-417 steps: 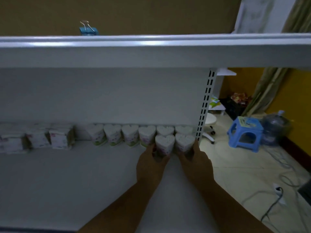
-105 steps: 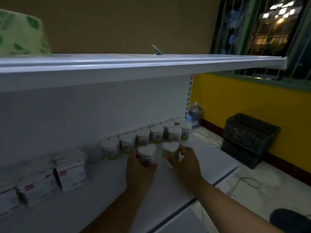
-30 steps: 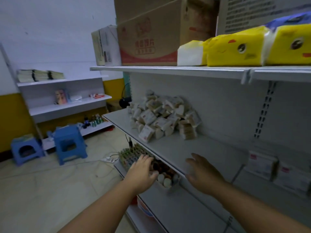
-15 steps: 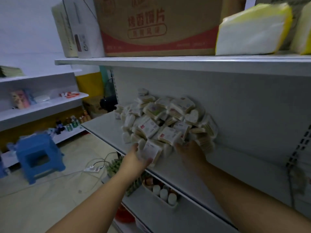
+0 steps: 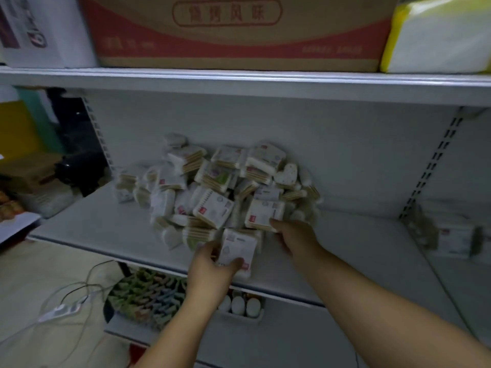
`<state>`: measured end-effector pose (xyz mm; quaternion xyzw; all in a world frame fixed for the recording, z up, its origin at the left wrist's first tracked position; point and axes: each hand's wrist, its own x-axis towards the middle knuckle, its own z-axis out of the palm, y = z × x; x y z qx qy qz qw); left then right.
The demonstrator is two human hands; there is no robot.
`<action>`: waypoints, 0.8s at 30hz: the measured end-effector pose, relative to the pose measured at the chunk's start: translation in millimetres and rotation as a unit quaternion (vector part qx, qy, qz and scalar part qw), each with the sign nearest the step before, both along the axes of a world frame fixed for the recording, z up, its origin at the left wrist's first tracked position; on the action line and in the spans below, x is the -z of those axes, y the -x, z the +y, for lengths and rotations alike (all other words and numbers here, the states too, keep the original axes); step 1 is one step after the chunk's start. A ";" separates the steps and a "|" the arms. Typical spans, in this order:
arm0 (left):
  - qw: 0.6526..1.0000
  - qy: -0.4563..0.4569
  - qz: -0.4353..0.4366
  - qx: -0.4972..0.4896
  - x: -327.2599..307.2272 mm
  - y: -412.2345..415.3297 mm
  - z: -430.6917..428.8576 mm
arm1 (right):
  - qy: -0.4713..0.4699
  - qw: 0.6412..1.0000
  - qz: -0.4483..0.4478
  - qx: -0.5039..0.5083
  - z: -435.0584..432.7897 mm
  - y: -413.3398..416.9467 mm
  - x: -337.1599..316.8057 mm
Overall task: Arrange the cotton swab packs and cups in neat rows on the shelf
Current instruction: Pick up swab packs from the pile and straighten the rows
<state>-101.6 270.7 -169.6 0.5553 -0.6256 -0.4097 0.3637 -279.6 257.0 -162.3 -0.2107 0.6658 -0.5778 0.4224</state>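
The left hand [image 5: 212, 264] grips a cotton swab pack [image 5: 237, 251], thumb curled over its near edge, at the front lip of the shelf [image 5: 93, 229]. Just to its right, the right hand [image 5: 295, 232] reaches into the foot of the pile [image 5: 212, 181]. Its fingertips touch the lower edge of another pack [image 5: 263, 215], but whether they grip it cannot be told. The jumbled pile lies directly behind both hands against the back panel, with a heart-shaped cup [image 5: 285, 173] on its right side. A cardboard box [image 5: 239, 30] sits on the shelf above.
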 end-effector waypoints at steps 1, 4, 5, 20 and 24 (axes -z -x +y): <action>1.000 -0.006 0.019 0.005 0.1 -2.4 0.2 | 0.009 1.000 -0.019 0.010 4.7 1.9 -0.2; 0.998 -0.012 0.065 -0.005 3.4 -5.6 3.9 | 0.035 0.998 -0.048 0.028 23.5 10.6 -1.5; 0.998 -0.007 0.067 -0.007 5.4 -6.2 7.3 | 0.040 0.997 -0.054 0.031 31.8 15.9 -0.2; 0.971 -0.068 0.126 0.192 -16.2 215.5 171.3 | 0.099 0.990 -0.039 0.093 303.8 222.6 -10.0; 0.966 -0.052 0.108 0.231 -19.3 275.7 221.2 | 0.107 0.981 -0.051 0.151 375.1 284.4 -2.8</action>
